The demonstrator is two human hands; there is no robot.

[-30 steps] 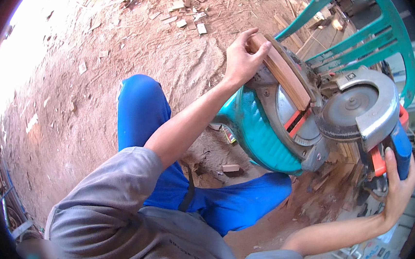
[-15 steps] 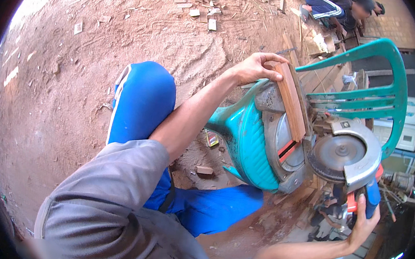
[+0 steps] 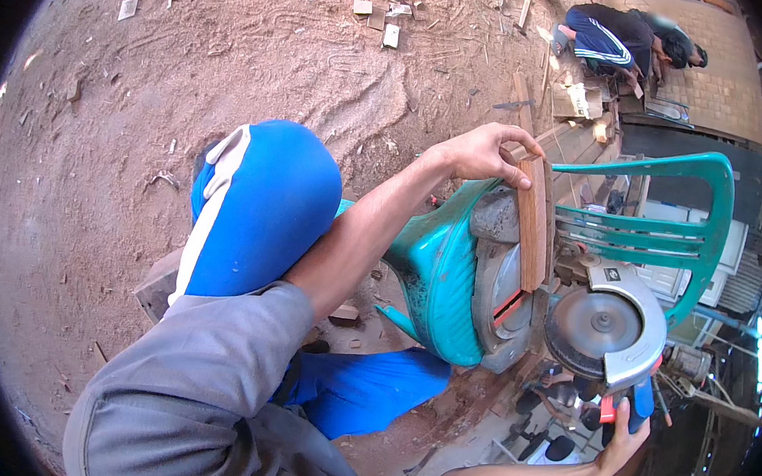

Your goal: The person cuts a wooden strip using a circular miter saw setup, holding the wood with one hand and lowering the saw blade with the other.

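1. View has turned since earlier; wood strip [image 3: 534,228] lies on the saw [image 3: 646,338].
2. Left hand [image 3: 482,154] pinches its far end; right hand [image 3: 621,443] grips the saw's handle [image 3: 643,400].
3. Advisable: strip steady, left hand clear.

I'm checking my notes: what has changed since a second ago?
The view has swung: the saw appears lower and farther left, and a person shows upper right. Neither hand let go: the left hand still grips the wooden strip, the right hand the blue handle; the blade stays raised.
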